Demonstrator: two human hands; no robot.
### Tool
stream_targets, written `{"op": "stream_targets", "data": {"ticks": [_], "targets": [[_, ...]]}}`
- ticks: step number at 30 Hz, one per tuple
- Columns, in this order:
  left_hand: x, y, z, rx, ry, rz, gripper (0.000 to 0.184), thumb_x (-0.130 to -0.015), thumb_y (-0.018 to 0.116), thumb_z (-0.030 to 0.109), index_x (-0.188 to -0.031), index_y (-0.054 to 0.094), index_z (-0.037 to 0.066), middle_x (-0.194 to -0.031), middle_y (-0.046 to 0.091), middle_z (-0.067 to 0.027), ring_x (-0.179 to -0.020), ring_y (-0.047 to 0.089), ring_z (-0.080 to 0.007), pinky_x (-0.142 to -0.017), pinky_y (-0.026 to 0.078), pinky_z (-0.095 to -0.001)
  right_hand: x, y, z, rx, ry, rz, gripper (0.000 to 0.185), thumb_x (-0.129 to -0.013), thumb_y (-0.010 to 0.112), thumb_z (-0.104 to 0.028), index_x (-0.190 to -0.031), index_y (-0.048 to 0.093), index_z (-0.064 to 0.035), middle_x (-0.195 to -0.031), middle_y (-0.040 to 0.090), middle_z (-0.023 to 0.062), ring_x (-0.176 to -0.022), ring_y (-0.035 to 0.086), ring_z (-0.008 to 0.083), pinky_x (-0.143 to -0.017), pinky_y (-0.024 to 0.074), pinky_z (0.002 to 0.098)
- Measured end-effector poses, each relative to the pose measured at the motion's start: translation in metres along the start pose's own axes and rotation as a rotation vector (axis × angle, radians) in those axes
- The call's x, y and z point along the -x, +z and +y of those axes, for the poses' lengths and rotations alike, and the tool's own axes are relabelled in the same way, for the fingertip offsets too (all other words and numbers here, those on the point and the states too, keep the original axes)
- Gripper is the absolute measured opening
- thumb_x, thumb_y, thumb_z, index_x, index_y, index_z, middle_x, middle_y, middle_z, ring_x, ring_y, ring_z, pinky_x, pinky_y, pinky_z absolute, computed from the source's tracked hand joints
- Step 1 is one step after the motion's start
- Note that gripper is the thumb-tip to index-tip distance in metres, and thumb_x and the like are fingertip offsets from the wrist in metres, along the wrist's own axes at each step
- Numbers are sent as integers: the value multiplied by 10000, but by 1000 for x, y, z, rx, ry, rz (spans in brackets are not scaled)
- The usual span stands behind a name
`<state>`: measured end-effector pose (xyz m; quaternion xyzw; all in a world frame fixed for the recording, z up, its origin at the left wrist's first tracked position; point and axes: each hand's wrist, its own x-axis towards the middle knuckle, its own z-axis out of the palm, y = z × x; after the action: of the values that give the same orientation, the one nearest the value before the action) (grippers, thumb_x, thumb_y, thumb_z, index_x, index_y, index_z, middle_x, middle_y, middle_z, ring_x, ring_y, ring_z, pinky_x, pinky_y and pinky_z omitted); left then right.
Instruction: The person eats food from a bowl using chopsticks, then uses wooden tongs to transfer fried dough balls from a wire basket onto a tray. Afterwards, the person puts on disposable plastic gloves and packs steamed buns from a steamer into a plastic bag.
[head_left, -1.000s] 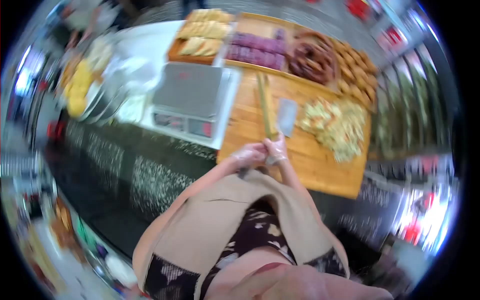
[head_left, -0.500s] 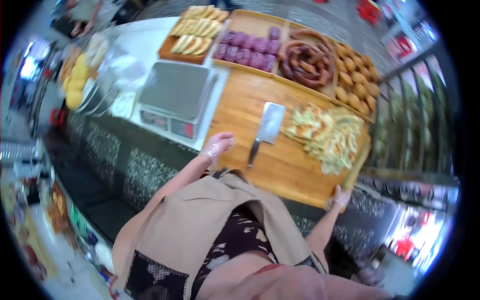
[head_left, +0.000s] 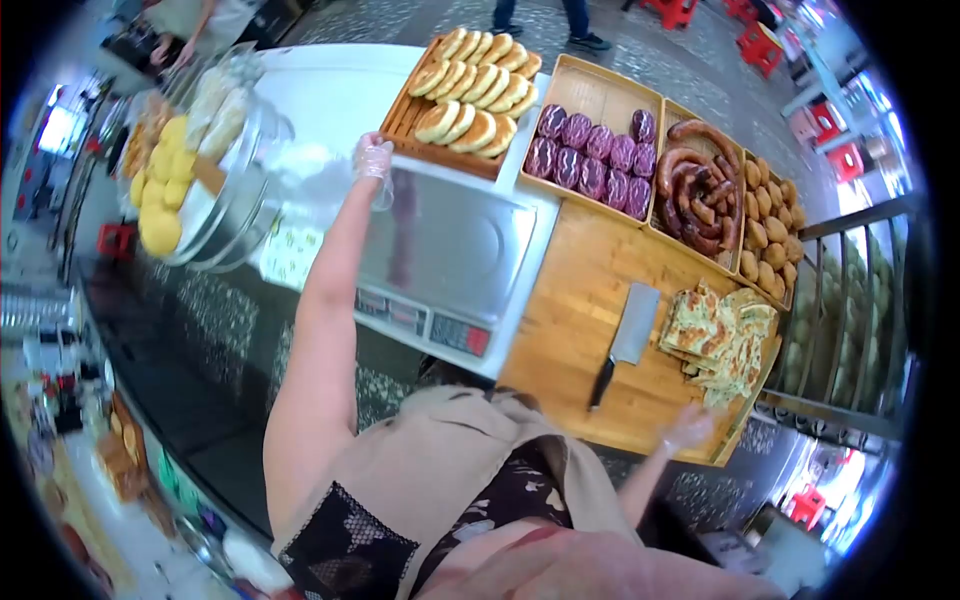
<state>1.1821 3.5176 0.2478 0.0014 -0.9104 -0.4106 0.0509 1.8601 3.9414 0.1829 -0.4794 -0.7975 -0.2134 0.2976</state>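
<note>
My left hand (head_left: pixel 373 158), in a clear plastic glove, reaches across the counter to the near left corner of a wooden tray (head_left: pixel 400 115) of browned flat buns (head_left: pixel 480 85). Its fingers look curled; what they grip, if anything, is hidden. Below that arm lies a flat steel weighing scale (head_left: pixel 450 240). My right hand (head_left: pixel 688 428), also gloved, is blurred over the near right part of the wooden board (head_left: pixel 560 310). Nearest to it is a pile of cut, browned flatbread (head_left: pixel 720 340). On the board, apart from both hands, rests a cleaver (head_left: pixel 634 325) with a black handle.
Behind the board stand trays of purple rolls (head_left: pixel 590 160), coiled sausages (head_left: pixel 700 190) and round brown buns (head_left: pixel 770 230). Yellow buns (head_left: pixel 165 185) and plastic bags are at the left. A metal rack (head_left: pixel 840 310) borders the right side. Another person's legs (head_left: pixel 575 20) show beyond.
My left hand has moved from the board's left edge, forward and left, to the bun tray. My right hand has left the board's right edge and moved inward. The view has shifted left.
</note>
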Motion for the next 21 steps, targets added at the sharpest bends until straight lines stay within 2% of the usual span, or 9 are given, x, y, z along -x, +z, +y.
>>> {"op": "stream_targets", "data": {"ticks": [1, 2, 5, 6, 7, 9, 11, 13, 21], "targets": [[-28, 10, -13, 20, 17, -36, 395, -742, 630, 227, -1075, 578, 21, -995, 626, -153, -940, 598, -245, -851, 462, -327, 12, -13, -68, -7, -159, 34, 390, -853, 540, -223, -1152, 502, 25, -940, 599, 163, -820, 586, 283, -716, 480, 404], [-53, 23, -27, -81, 12, 11, 403, -733, 621, 253, -1058, 582, 19, -1009, 619, -176, -961, 592, -275, -857, 458, -354, 21, -28, -134, -282, -124, -131, 345, -810, 562, -149, -1111, 520, 15, -909, 598, 155, -812, 582, 292, -718, 473, 411], [-102, 58, -49, -214, 13, 22, 408, -731, 599, 291, -1028, 587, 11, -1027, 604, -218, -985, 578, -331, -868, 448, -398, 11, -59, -285, -662, -383, -332, 504, -708, 627, -64, -1196, 498, -57, -930, 570, 190, -856, 550, 360, -732, 452, 437], [-111, 67, -55, -274, 3, 11, 405, -738, 585, 301, -1015, 588, 6, -1030, 596, -236, -987, 570, -356, -873, 442, -416, 18, -56, -315, -702, -254, -491, 544, -728, 612, -103, -1255, 474, -118, -1005, 545, 198, -911, 521, 361, -782, 428, 452], [-123, 74, -58, -268, 9, 0, 405, -738, 585, 301, -1015, 588, 6, -1030, 596, -236, -987, 570, -356, -873, 442, -416, 22, -54, -336, -690, -246, -489, 544, -728, 612, -103, -1255, 474, -118, -1005, 545, 198, -911, 521, 361, -782, 428, 452], [-138, 83, -64, -358, -37, -275, 478, -779, 558, 317, -1142, 537, 6, -1045, 601, -217, -1002, 562, -360, -881, 428, -409, 30, -48, -363, -469, -125, -507, 532, -756, 585, -172, -1274, 465, -152, -1029, 524, 185, -944, 488, 358, -849, 384, 472], [-140, 91, -64, -343, -6, -242, 425, -795, 526, 305, -1105, 554, 16, -1019, 602, -230, -983, 566, -363, -870, 427, -424, 39, -39, -369, -424, -68, -524, 517, -774, 558, -224, -1279, 464, -168, -1066, 490, 171, -989, 449, 352, -898, 338, 486], [-136, 96, -53, -348, -5, -126, 248, -802, 537, 195, -957, 583, 7, -942, 616, -230, -919, 586, -377, -804, 469, -423, 42, -39, -371, -359, -51, -481, 519, -777, 551, -225, -1286, 460, -181, -1076, 470, 172, -1026, 427, 349, -914, 327, 487], [-113, 91, -36, -379, -49, -105, 96, -785, 558, 86, -828, 585, 5, -851, 626, -221, -804, 613, -361, -697, 500, -399, 37, -42, -373, -302, -21, -543, 537, -779, 547, -234, -1306, 442, -223, -1100, 458, 173, -1052, 414, 342, -932, 312, 489]]}}
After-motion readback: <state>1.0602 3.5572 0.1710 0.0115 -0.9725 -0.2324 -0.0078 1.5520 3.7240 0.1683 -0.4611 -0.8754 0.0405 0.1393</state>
